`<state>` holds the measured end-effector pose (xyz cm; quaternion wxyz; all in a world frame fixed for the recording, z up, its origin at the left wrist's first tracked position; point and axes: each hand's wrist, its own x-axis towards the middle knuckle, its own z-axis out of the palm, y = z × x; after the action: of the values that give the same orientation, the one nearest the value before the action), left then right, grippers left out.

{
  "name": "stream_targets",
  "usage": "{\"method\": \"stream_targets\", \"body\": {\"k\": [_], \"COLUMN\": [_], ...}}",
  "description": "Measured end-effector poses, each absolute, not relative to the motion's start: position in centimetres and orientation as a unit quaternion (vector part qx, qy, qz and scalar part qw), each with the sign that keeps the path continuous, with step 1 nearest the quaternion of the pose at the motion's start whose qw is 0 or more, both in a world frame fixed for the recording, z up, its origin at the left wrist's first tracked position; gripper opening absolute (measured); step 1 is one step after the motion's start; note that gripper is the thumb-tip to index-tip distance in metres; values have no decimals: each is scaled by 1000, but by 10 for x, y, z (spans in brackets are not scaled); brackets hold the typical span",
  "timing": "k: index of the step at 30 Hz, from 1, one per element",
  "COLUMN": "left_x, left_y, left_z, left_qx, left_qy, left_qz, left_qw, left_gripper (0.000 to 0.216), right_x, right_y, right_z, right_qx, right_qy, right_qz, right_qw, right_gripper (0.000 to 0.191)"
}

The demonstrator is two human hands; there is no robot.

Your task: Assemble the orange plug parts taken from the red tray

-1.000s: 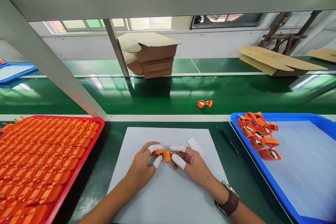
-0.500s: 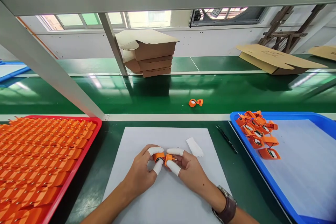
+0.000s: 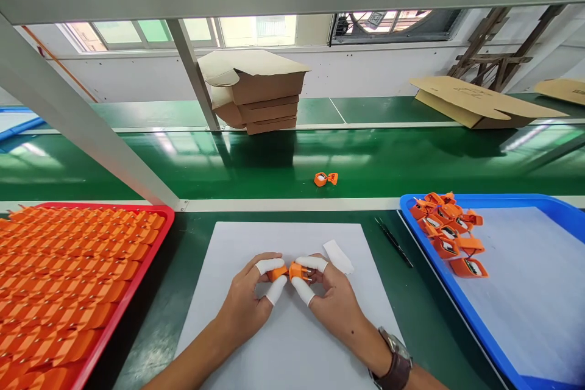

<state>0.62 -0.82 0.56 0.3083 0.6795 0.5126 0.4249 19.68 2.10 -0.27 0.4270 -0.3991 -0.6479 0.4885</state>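
Over a white sheet, my left hand pinches one orange plastic housing half between thumb and index finger. My right hand grips the other piece, an orange plug half with metal pins pointing to the right. The two pieces almost meet, and any wires between them are hard to make out. White finger cots cover the thumb and index finger of both hands. Beside my right hand lies a small white strip.
A red tray at left holds rows of orange housings. At right, a blue tray carries several opened orange pieces. Black tweezers lie between. One orange piece sits on the green belt. Cardboard boxes stand behind.
The plug half in my right hand has turned, so its pins now show, and the left piece has turned too. On the belt, the orange piece has shifted left.
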Motion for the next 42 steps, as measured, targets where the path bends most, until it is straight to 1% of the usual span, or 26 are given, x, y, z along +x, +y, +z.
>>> {"method": "stream_targets", "body": {"k": [2, 4, 6, 10, 12, 16, 19, 24, 29, 33, 37, 39, 42], "left_x": [9, 9, 8, 2, 1, 2, 3, 2, 4, 8, 10, 10, 8], "left_y": [-9, -9, -9, -8, -7, -6, -5, -6, -7, -6, -4, -4, -4], "left_z": [3, 3, 4, 3, 0, -8, -10, -15, -17, -16, -18, -20, -21], "left_qx": [662, 653, 665, 714, 739, 773, 782, 788, 780, 775, 774, 772, 769], "left_qy": [527, 532, 523, 481, 473, 481, 477, 469, 476, 480, 474, 471, 476], "left_qz": [440, 446, 432, 385, 383, 390, 388, 386, 395, 400, 410, 415, 412], "left_qw": [300, 302, 313, 332, 290, 141, 97, 94, 91, 91, 92, 97, 115], "left_gripper": [24, 22, 28, 47, 51, 48, 46, 43, 38, 38, 38, 37, 36], "right_x": [196, 196, 196, 201, 204, 202, 199, 199, 200, 199, 198, 198, 199], "right_y": [17, 14, 14, 21, 23, 20, 16, 17, 19, 23, 32, 36, 39], "right_z": [-1, -1, -2, -5, -4, -1, 1, 1, 2, 2, 3, 1, -4], "right_qx": [-385, -375, -377, -401, -407, -407, -392, -388, -397, -398, -382, -375, -383], "right_qy": [-683, -706, -709, -684, -687, -710, -716, -706, -696, -684, -616, -585, -592], "right_qz": [460, 438, 433, 454, 449, 428, 441, 467, 495, 516, 603, 641, 634], "right_qw": [418, 411, 409, 407, 401, 383, 373, 364, 335, 328, 334, 326, 318], "right_gripper": [22, 23, 24, 25, 24, 24, 22, 21, 16, 16, 11, 15, 16]}}
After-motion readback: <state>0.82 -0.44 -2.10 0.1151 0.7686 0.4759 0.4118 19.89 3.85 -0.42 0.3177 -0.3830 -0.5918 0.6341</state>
